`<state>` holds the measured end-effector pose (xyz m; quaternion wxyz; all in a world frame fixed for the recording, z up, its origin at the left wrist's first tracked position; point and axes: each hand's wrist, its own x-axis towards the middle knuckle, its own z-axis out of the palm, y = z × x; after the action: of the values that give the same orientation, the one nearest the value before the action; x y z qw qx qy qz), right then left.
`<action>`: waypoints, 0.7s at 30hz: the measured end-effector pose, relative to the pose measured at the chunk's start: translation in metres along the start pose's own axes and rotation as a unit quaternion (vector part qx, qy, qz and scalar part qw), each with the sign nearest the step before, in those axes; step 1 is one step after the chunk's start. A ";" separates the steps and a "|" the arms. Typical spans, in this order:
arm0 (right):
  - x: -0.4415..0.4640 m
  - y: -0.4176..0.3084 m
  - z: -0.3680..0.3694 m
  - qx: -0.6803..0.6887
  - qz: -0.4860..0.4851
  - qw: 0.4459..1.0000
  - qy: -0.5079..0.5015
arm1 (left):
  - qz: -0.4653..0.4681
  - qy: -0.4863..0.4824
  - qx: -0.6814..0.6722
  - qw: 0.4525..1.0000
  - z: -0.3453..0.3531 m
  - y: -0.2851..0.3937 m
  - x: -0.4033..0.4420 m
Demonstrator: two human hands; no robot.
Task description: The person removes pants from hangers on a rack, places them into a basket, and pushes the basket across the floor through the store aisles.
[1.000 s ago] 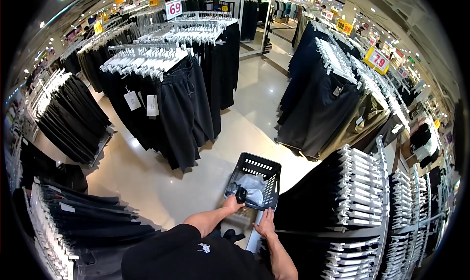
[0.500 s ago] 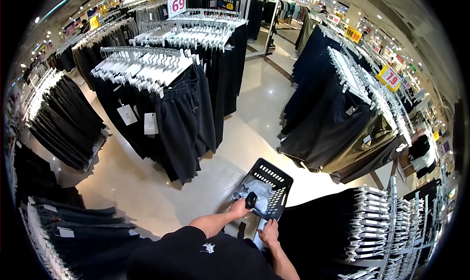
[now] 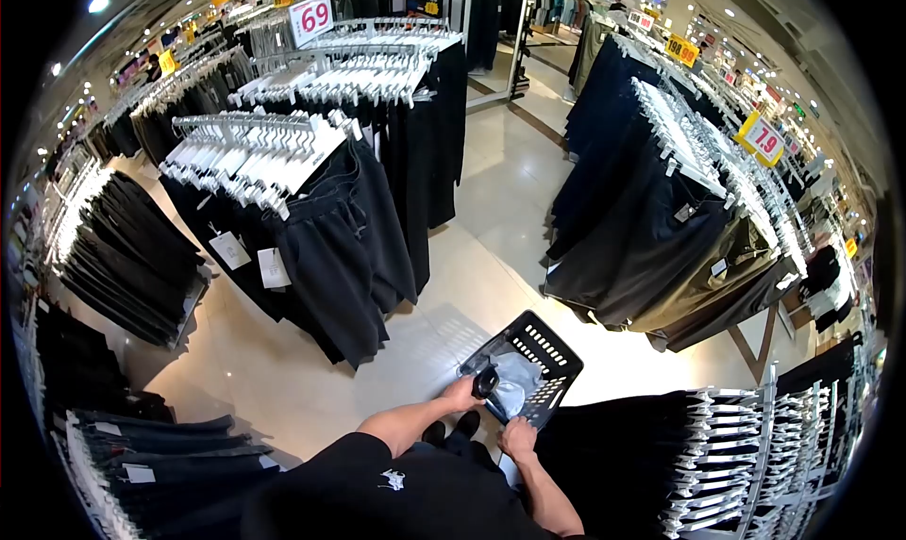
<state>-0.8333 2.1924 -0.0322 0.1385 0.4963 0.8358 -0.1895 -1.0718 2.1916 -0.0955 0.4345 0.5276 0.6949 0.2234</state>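
A black shopping basket [image 3: 557, 382] with slotted walls is held tilted in front of my body. Inside it lies a crumpled light grey-blue item [image 3: 514, 375], perhaps a plastic bag. My left hand [image 3: 462, 392] is closed at the basket's near left side, around a black rounded object [image 3: 485, 382] that may be part of the handle; I cannot make out what it is. At the near right edge, my right hand [image 3: 517, 436] has its fingers bent over the basket's rim.
Racks of dark trousers on white hangers [image 3: 250, 163] stand ahead to the left, with more trousers [image 3: 642, 229] to the right. Close on my right is another hanger rack [image 3: 727, 446]; dark garments [image 3: 189, 455] hang at lower left. Pale tiled floor [image 3: 472, 257] runs between them.
The basket has shifted right and turned with both hands on it. My right hand's fingers, straighter earlier, now curl over the rim. The near right rack sits lower in view.
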 end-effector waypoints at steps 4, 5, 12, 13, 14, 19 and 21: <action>0.027 0.012 0.031 0.082 0.000 0.997 -0.007 | 0.004 -0.022 0.050 0.998 -0.014 0.012 0.016; 0.034 0.015 0.034 0.100 -0.007 0.995 0.003 | -0.010 -0.027 0.056 0.998 -0.019 0.020 0.018; 0.066 0.034 0.019 0.172 0.006 0.984 -0.040 | -0.029 -0.071 0.069 0.995 -0.035 0.040 0.058; 0.071 0.035 0.016 0.180 0.004 0.983 -0.040 | -0.018 -0.056 0.078 0.995 -0.036 0.047 0.060; 0.075 0.035 0.015 0.179 0.020 0.983 -0.045 | -0.006 -0.041 0.086 0.995 -0.038 0.052 0.063; 0.095 0.039 0.002 0.187 0.068 0.975 -0.094 | 0.019 -0.042 0.101 0.994 -0.039 0.052 0.098; 0.105 0.042 -0.002 0.191 0.072 0.974 -0.101 | 0.025 -0.060 0.103 0.993 -0.038 0.051 0.115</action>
<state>-0.8454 2.2932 -0.0815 0.1378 0.5510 0.7278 -0.3844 -1.0842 2.3213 -0.0790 0.4125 0.5991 0.6739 0.1292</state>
